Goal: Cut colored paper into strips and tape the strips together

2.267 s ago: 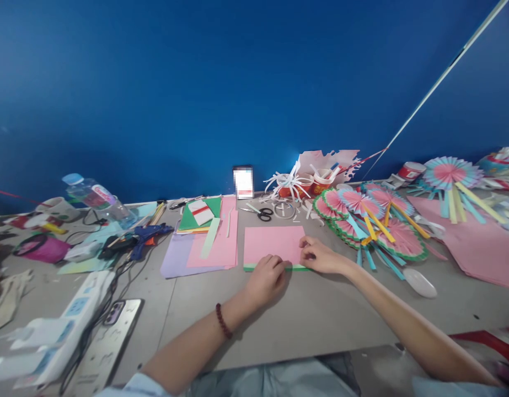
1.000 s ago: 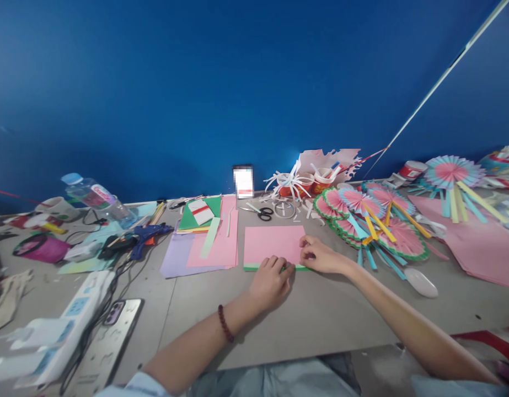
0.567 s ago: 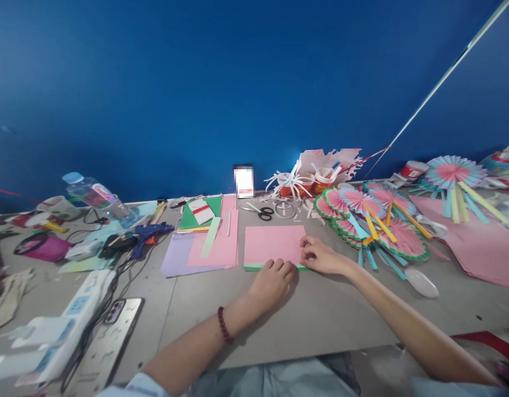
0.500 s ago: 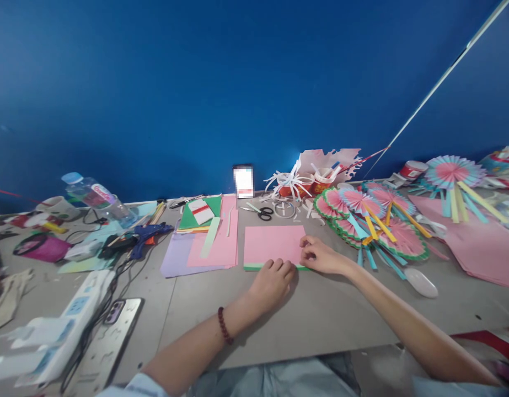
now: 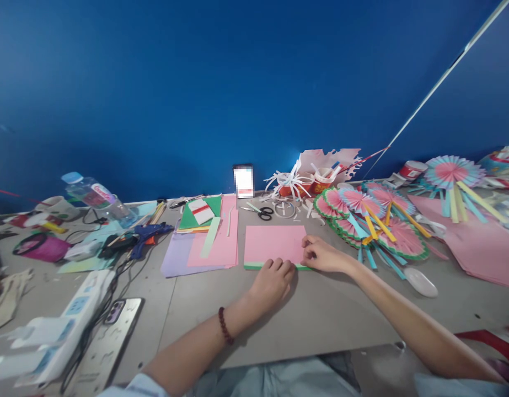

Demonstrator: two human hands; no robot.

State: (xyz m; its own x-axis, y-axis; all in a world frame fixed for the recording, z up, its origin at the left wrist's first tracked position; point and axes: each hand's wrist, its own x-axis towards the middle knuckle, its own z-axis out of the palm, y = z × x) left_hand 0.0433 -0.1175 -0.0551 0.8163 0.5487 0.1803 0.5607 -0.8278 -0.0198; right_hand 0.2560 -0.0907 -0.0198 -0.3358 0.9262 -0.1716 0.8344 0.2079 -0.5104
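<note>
A pink paper sheet [image 5: 271, 244] lies on a green sheet whose edge [image 5: 251, 267] shows along the front, on the grey table [image 5: 320, 314]. My left hand [image 5: 272, 281], with a bead bracelet on the wrist, rests at the sheet's near edge with its fingers curled, fingertips pressing the paper. My right hand [image 5: 322, 255] pinches the sheet's near right corner, fingers closed on it.
Black scissors [image 5: 263, 213] lie behind the sheet. Stacked coloured papers [image 5: 204, 242] are to the left, finished paper fans [image 5: 374, 220] to the right, with a white spoon [image 5: 422, 282]. A glue gun [image 5: 144, 234], bottle [image 5: 95, 196], power strip [image 5: 59, 325] and phone [image 5: 113, 325] crowd the left.
My left hand has slid a little to the right and nearer along the sheet's front edge. My right hand has stayed at the right corner.
</note>
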